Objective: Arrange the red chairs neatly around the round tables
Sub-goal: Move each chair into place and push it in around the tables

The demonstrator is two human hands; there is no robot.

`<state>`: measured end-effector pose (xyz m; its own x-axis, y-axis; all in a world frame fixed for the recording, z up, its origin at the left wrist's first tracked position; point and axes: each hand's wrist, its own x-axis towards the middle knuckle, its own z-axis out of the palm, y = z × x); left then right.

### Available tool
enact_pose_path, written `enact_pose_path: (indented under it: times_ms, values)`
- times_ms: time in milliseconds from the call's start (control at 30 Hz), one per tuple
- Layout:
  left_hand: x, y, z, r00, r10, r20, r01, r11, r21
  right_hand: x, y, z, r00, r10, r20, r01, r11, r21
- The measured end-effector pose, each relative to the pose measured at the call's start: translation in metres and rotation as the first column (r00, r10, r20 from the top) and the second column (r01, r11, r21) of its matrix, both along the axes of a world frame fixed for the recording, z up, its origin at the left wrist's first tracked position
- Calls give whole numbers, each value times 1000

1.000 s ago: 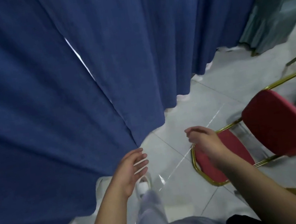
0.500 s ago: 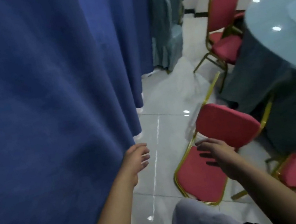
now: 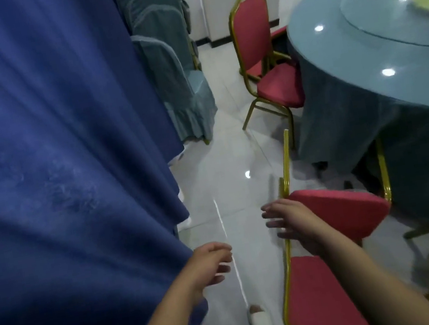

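Right hand (image 3: pixel 299 224) spread, empty, at tipped red chair (image 3: pixel 350 213); lies back-down, legs toward twelve o'clock, long axis six-to-twelve.

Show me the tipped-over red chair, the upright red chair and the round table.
tipped-over red chair (image 3: pixel 339 212), head view, on its seat cushion.
upright red chair (image 3: pixel 251 27), head view, on its backrest.
round table (image 3: pixel 332 59), head view, on its bare top.
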<state>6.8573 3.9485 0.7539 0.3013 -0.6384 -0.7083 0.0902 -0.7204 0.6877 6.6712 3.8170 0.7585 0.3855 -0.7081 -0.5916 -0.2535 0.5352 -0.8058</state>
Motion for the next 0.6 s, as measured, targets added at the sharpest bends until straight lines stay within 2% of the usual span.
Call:
enact_pose_path:
  times_ms: [100,200,267,367,467,600]
  values:
    - [38,-55,0,993,120,3,-119,990,-75,43,-42,8,1000,-8,10,8,1000,-24]
    - [58,-101,-11,983,177,-45,-180,982,-59,59,-73,10,999,-27,27,28,999,-31]
    - [66,-133,-22,992,92,-87,-93,996,-11,56,-93,5,996,-81,24,81,997,-11]
    - [74,-194,-42,991,-36,-130,43,998,48,42,-122,-16,963,-269,-27,270,963,29]
    - [78,-269,-63,972,-172,-159,183,981,59,30,-153,-38,877,-478,-53,480,875,62]
    - [82,-371,-79,912,-360,-197,379,923,68,26,-190,-50,724,-665,-183,684,726,66]
